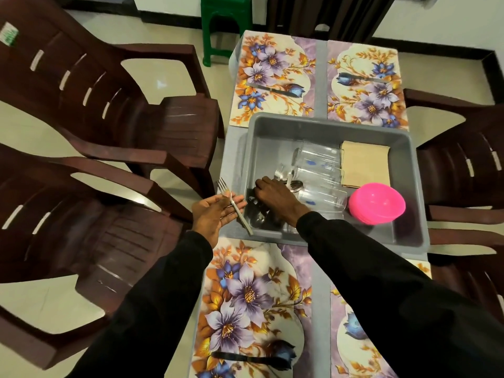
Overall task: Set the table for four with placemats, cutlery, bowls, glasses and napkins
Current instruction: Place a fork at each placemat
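1. Nearest to me, two floral placemats lie side by side on the grey table [319, 309]; the near left placemat [245, 304] carries a knife [253, 359] across its lower part, dark in shadow, and the near right placemat [354, 336] is partly hidden by my right sleeve.
2. My left hand [215, 214] hangs past the table's left edge, palm up, fingers loosely spread, with a fork [234, 205] lying across them, its prongs pointing away from me and its handle end reaching over the tub's near left corner.
3. My right hand [275, 197] is down inside the grey tub [409, 186], fingers curled into a heap of cutlery [289, 178]; I cannot tell whether it has actually closed on a piece.
4. The tub sits in the middle of the table, between the near and far placemats. Inside, clear glasses [319, 170] with small blue marks lie on their sides beside the cutlery, a stack of tan napkins [365, 166] lies to the right at the back, and pink bowls [377, 203] sit upside down at the front right, resting against the glasses.
5. Beyond the tub, the far left placemat [272, 77] and far right placemat [365, 85] each hold one knife lying crosswise.
6. Dark brown plastic chairs [95, 105] stand on both sides over a pale tiled floor, and a green stool [226, 25] stands past the far end near a white wall.
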A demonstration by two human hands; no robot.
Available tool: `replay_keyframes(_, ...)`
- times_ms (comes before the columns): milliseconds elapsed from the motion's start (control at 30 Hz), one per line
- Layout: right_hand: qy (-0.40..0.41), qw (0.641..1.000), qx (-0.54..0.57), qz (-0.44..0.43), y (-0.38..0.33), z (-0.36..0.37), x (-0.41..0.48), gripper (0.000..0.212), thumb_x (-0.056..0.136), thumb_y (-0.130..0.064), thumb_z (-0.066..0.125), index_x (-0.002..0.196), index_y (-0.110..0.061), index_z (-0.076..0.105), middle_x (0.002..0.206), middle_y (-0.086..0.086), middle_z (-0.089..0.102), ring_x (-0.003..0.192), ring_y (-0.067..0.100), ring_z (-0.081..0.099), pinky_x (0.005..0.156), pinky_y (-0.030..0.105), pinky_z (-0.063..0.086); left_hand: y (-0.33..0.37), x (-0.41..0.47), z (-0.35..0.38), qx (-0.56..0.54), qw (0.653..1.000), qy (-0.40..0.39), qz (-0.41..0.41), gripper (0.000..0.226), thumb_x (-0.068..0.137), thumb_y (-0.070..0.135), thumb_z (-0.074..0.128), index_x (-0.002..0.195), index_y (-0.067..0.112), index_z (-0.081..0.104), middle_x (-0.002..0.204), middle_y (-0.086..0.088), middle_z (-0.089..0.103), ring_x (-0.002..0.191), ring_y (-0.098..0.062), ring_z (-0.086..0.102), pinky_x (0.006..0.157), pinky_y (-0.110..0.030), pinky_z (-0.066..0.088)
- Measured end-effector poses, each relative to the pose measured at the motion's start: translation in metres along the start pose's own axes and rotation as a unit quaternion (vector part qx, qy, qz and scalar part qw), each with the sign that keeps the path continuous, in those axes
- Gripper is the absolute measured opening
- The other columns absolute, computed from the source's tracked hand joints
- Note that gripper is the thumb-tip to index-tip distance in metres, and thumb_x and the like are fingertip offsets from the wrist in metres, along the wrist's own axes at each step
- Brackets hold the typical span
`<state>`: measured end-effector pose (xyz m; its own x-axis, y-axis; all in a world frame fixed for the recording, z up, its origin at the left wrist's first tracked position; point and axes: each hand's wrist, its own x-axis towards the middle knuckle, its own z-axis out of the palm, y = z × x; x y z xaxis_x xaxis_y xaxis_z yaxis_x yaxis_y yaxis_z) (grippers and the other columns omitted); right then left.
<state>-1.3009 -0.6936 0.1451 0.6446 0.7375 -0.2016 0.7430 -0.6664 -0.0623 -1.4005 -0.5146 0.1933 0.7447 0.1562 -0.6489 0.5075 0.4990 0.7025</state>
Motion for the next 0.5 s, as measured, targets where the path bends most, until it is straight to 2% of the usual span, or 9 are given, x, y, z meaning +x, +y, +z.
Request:
replay_keyframes(167,-0.004,0.994,-0.008,-0.11,0.002,-0.002,-0.006,0.01,0.089,-0.006,0.069,0.098,-0.006,0.072,0.096,0.009,0.066,0.089,0.024,0.055,0.072,0.036,0.048,0.003,-0.001,0.0,-0.007,1.0,-0.01,0.001,0.035,0.1,0.016,0.061,0.127,-0.006,0.06,0.116,-0.017,0.074,0.107,-0.033,0.072,0.096,-0.041,0.057)
replay_keyframes(267,0.005,0.988,0.01,-0.152,0.008,-0.001,-0.012,0.008,0.088,-0.005,0.071,0.095,-0.009,0.073,0.098,0.006,0.068,0.098,0.023,0.056,0.081,0.034,0.051,0.003,-0.002,0.001,-0.01,1.0,-0.012,0.003,0.034,0.1,0.015,0.061,0.127,-0.006,0.06,0.115,-0.018,0.074,0.107,-0.033,0.072,0.095,-0.041,0.058)
replay_keyframes(400,0.012,0.987,0.036,-0.154,0.019,-0.004,-0.022,0.014,0.085,-0.003,0.073,0.098,-0.007,0.074,0.108,0.009,0.068,0.108,0.026,0.06,0.082,0.039,0.057,0.004,-0.004,0.002,-0.018,1.0,-0.01,0.004,0.033,0.099,0.015,0.062,0.125,-0.005,0.061,0.115,-0.018,0.074,0.106,-0.032,0.073,0.093,-0.04,0.059)
replay_keyframes(500,0.047,0.992,0.081,-0.082,0.024,-0.003,-0.037,0.026,0.087,-0.002,0.072,0.112,-0.009,0.071,0.122,0.01,0.065,0.119,0.025,0.058,0.094,0.035,0.055,0.005,-0.005,0.0,-0.02,1.0,-0.012,0.005,0.034,0.099,0.017,0.062,0.126,-0.005,0.06,0.116,-0.018,0.074,0.107,-0.032,0.072,0.093,-0.039,0.059)
